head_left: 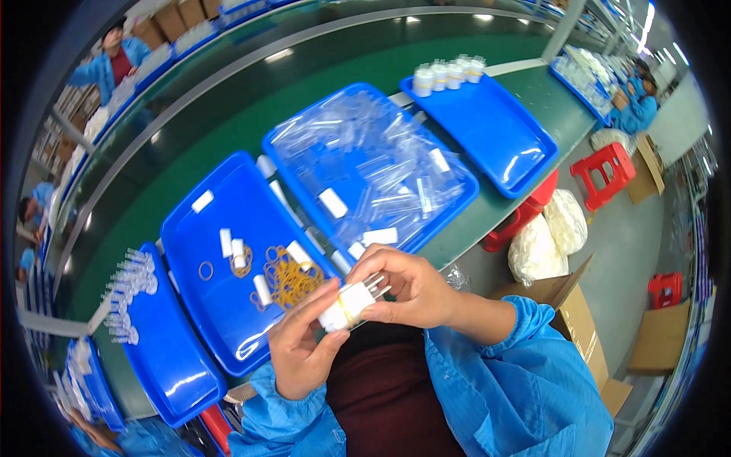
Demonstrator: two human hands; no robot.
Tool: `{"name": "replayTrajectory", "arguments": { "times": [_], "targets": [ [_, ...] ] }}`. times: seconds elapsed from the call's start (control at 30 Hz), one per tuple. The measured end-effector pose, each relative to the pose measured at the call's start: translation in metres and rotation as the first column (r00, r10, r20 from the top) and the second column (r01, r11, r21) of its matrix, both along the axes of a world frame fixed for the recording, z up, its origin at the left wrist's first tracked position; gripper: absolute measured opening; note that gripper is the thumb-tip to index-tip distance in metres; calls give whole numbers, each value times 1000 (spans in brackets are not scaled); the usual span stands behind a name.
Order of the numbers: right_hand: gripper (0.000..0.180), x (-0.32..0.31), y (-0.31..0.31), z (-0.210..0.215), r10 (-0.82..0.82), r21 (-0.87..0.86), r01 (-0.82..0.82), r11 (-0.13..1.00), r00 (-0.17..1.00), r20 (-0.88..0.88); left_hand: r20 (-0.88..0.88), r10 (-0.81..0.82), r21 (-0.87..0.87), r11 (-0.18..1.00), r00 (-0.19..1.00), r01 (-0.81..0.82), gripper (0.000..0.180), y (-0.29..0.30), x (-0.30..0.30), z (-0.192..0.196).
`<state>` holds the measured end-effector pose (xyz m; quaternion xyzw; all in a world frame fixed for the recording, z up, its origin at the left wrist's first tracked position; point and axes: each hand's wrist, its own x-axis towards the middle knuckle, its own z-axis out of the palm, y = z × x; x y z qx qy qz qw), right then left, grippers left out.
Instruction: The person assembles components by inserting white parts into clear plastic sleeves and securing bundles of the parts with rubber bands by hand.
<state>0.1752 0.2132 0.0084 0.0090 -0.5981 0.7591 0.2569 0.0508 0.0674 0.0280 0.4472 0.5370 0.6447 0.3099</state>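
Between my two hands is a bundle of white plastic pieces with a yellow rubber band around its middle. Thin clear prongs stick out of its right end. My left hand grips the bundle's left end between thumb and fingers. At the pronged end, my right hand has its fingers and thumb closed around it. Just beyond my left hand lies a heap of yellow-brown rubber bands in a blue tray, with several white pieces scattered about.
A blue tray holds clear plastic tubes and some white pieces. Banded white bundles stand on the right-hand tray; clear pronged parts sit along the left tray. Red stools, bags and cartons stand at right. Co-workers sit farther off.
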Motion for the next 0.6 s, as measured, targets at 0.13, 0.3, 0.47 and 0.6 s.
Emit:
{"name": "replayTrajectory", "arguments": {
  "times": [0.13, 0.3, 0.47, 0.6],
  "targets": [
    [32, 16, -2, 6, -74, 123, 78, 989, 997, -38, 129, -47, 165, 986, 991, 26, 62, 15, 21, -5],
    [32, 25, -5, 11, -195, 458, 228, 859, 974, -118, 337, 51, 76, 994, 940, -82, 69, 39, 49, 8],
    [33, 40, 15, 24, -215, 501, 260, 826, 965, -147, 257, 85, 94, 989, 963, -112, 77, 59, 63, 9],
    [30, 45, 70, 46, -301, 670, 352, 653, 933, -196, 133, 99, 98, 989, 986, -113, 79, 64, 57, 7]
  ]
}}
